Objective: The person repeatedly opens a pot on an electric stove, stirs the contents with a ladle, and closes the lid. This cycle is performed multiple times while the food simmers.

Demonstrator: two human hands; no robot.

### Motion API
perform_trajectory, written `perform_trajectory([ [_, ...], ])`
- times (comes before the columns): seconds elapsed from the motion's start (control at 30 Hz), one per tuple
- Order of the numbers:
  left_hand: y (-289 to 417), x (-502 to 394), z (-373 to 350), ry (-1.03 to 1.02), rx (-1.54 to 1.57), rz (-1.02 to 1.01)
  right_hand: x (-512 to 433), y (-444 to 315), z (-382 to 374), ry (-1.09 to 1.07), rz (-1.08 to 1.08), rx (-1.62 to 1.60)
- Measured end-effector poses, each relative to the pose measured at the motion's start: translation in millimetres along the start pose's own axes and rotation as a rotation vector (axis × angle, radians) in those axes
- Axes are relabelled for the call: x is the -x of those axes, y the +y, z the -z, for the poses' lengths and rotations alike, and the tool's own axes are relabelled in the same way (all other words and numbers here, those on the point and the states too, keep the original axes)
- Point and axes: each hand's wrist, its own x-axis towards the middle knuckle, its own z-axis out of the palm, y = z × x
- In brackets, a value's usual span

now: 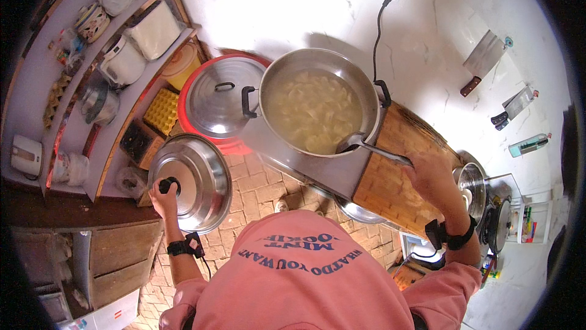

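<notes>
My left hand [164,197] grips the black knob [170,186] of a shiny metal pot lid [206,179], holding it off to the left over the brick floor. In my right hand [430,179] is the handle of a metal ladle [384,152]. Its bowl dips into the near right side of a large two-handled metal pot [293,62], at the rim. Cloudy liquid fills the pot's lower part, with many pale, thin-skinned pieces that look like dumplings [316,106]. The pot stands on a grey flat surface [339,174], possibly a cooktop.
A wooden cutting board [384,183] lies right of the pot. Behind the lid stands a red tub [183,110] with a metal cover [206,106]. A plugged-in black cord [378,37] runs down behind the pot. Cleavers [486,53] hang on the right wall; shelves [137,83] line the left.
</notes>
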Motion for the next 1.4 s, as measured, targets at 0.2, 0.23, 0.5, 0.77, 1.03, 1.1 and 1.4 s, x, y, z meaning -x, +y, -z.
perform_trajectory([
  [0.2,5,2,4,-0.014,-0.010,-0.007,-15,-14,-26,-0.039,0.046,-0.132],
  [0.23,5,2,4,-0.009,-0.005,-0.004,-17,-18,-32,-0.065,0.025,-0.150],
  [0.5,8,2,8,-0.004,-0.009,-0.018,-36,-48,-79,-0.008,0.042,-0.316],
  [0.77,11,2,10,0.001,-0.006,-0.043,-55,-74,-106,0.067,0.018,-0.399],
  [1.03,17,3,15,-0.016,0.025,-0.010,-92,-94,-131,0.159,-0.007,-0.434],
  [1.1,19,4,17,-0.014,0.023,-0.030,-101,-96,-135,0.161,-0.023,-0.447],
  [1.4,28,5,20,-0.016,0.035,-0.078,-128,-82,-111,0.228,-0.073,-0.407],
])
